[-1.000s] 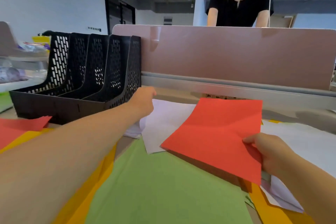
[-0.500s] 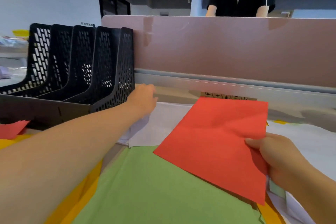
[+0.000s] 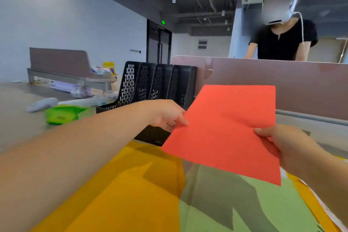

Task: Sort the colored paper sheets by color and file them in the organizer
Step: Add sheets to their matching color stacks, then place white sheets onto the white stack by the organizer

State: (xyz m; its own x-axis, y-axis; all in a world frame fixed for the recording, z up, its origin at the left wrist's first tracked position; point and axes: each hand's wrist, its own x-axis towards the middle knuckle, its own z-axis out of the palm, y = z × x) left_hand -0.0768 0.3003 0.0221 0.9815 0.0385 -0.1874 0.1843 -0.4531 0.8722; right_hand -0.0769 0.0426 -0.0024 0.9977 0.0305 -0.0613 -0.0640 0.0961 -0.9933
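You now have the red sheet [image 3: 226,132] in both hands, lifted clear of the pile. A second ago only your right hand [image 3: 282,145] held it, low over the other papers, while your left hand [image 3: 165,115] reached toward the pale sheets at the foot of the organizer [image 3: 156,84]. That left hand has come back and pinches the sheet's left edge between thumb and fingertip. The right hand grips the near right edge, thumb on top and fingers curled beneath. The sheet hangs tilted in the air, just right of the organizer and in front of the partition [image 3: 301,84].

The organizer stands at the far edge of the surface [image 3: 18,118], against the partition. From here you cannot see whether any of its slots holds paper. Below the red sheet, an orange sheet [image 3: 131,194] and a green sheet [image 3: 244,203] lie side by side at the near edge of the surface, not yet filed.

It looks as if you have left the pale sheets for now and are filing the red one first. Next you need to pick a slot and turn the sheet upright. Thin paper held at two edges may buckle if pushed.
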